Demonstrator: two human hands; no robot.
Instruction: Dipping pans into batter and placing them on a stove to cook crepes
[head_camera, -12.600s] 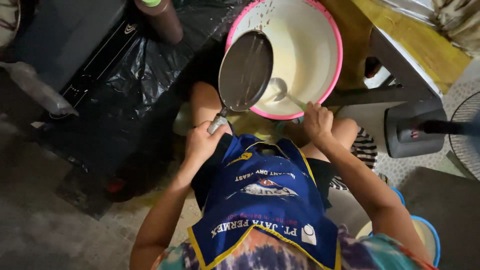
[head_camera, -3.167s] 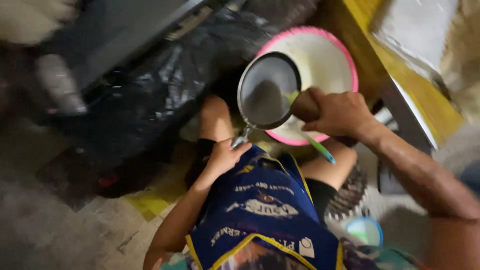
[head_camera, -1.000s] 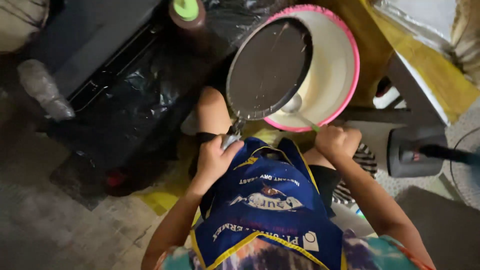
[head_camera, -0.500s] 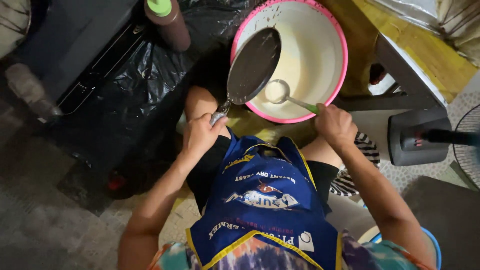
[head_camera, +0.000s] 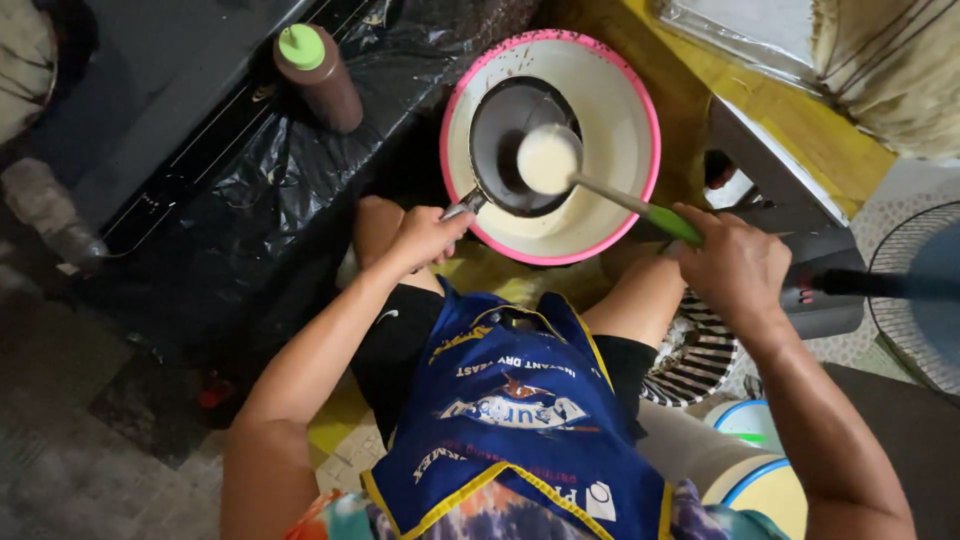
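Observation:
My left hand (head_camera: 425, 238) grips the handle of a small dark frying pan (head_camera: 508, 165), held level over a large pink-rimmed basin (head_camera: 620, 100) of pale batter. My right hand (head_camera: 735, 265) holds a green-handled ladle (head_camera: 548, 160) full of pale batter, its bowl right above the pan. The basin stands on the floor in front of my knees. A blue apron with yellow trim (head_camera: 515, 420) covers my lap.
A brown squeeze bottle with a green cap (head_camera: 318, 75) stands on black plastic sheeting (head_camera: 260, 190) at the left. A yellow wooden surface (head_camera: 780, 110) lies at the upper right, an electric fan (head_camera: 900, 290) at the right, small tubs (head_camera: 760, 470) by my right leg.
The pan has come down from a steep tilt to level over the basin. My right hand has lifted the ladle, filled with batter, out of the basin and over the pan.

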